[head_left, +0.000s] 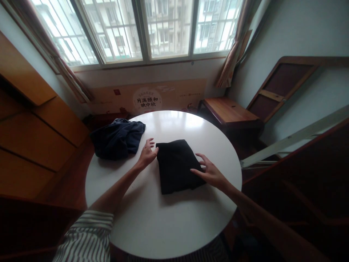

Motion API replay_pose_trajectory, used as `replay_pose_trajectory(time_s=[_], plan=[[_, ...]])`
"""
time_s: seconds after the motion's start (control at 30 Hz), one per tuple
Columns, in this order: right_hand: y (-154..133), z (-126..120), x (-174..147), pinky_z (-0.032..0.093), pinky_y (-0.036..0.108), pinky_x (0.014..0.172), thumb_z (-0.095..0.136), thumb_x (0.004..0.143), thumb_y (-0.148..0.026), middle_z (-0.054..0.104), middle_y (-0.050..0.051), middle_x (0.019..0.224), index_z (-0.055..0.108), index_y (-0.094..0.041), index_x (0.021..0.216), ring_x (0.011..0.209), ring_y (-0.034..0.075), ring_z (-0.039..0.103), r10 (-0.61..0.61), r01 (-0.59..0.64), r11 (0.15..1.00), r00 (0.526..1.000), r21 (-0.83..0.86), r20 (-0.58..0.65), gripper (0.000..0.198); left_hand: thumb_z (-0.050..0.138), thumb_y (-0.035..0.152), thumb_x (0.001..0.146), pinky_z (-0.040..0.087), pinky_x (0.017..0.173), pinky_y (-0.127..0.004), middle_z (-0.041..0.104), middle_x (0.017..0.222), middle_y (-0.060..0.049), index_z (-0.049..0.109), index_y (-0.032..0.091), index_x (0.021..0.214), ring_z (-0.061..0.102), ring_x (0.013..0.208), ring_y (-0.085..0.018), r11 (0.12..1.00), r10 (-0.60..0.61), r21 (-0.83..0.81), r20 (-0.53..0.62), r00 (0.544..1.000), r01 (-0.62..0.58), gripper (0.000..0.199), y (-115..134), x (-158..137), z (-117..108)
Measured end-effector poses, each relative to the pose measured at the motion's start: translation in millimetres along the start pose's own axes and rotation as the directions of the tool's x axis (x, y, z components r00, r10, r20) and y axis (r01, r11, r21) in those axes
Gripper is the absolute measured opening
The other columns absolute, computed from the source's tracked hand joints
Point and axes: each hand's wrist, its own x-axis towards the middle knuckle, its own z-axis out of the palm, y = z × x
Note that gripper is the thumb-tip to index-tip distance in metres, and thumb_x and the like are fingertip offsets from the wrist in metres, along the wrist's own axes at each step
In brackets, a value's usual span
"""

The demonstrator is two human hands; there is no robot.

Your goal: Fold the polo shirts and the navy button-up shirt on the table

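A black garment [177, 167], folded into a flat, roughly square bundle, lies on the round white table [163, 225]. At its upper left corner is my left hand [148, 154], with fingers apart and curved and the thumb close to the cloth's edge. My right hand [208, 171] rests at the right edge, fingers spread, the thumb over the cloth. Neither hand grips the fabric. Crumpled dark blue clothing [118, 140] is heaped at the table's left rim and partly hangs over it. What kind of garment each one is, I cannot tell.
A wooden bench or stool [231, 111] stands beyond the table's right side, near a leaning wood-framed panel [280, 87]. Orange-brown cabinets [40, 123] line the left. Barred windows [144, 29] with curtains [231, 62] are behind, and a printed board [174, 94] leans below them.
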Motion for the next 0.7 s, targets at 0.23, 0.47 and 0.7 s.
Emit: replay_pose_trajectory(time_s=[0.23, 0.47, 0.7], plan=[[-8, 20, -6, 0.029, 0.063, 0.114, 0.055, 0.094, -0.051, 0.044, 0.013, 0.152, 0.050, -0.023, 0.145, 0.143, 0.037, 0.033, -0.510, 0.614, 0.474, 0.776, -0.631, 0.372, 0.058, 0.040, 0.021, 0.099, 0.028, 0.116, -0.049, 0.055, 0.140, -0.014, 0.050, 0.016, 0.137, 0.051, 0.130, -0.027, 0.569, 0.437, 0.468, 0.524, 0.731, -0.676, 0.040, 52, 0, 36], [11, 26, -20, 0.022, 0.069, 0.111, 0.052, 0.093, -0.055, 0.024, 0.008, 0.162, 0.031, -0.036, 0.154, 0.147, 0.041, 0.019, -0.406, 0.643, 0.422, 0.765, -0.640, 0.500, 0.067, 0.047, 0.046, 0.098, 0.048, 0.088, -0.032, 0.073, 0.107, -0.012, 0.072, 0.016, 0.110, 0.067, 0.099, -0.026, 0.787, 0.212, 0.363, 0.600, 0.771, -0.499, 0.041, 40, 48, 59], [6, 25, -33, 0.019, 0.070, 0.112, 0.056, 0.088, -0.062, 0.020, 0.010, 0.163, 0.029, -0.033, 0.155, 0.147, 0.043, 0.018, -0.376, 0.639, 0.453, 0.769, -0.622, 0.516, 0.078, 0.055, 0.046, 0.091, 0.048, 0.083, -0.029, 0.076, 0.095, -0.008, 0.076, 0.018, 0.094, 0.067, 0.089, -0.024, 0.892, 0.156, 0.266, 0.579, 0.801, -0.366, 0.035, 29, 63, 52]])
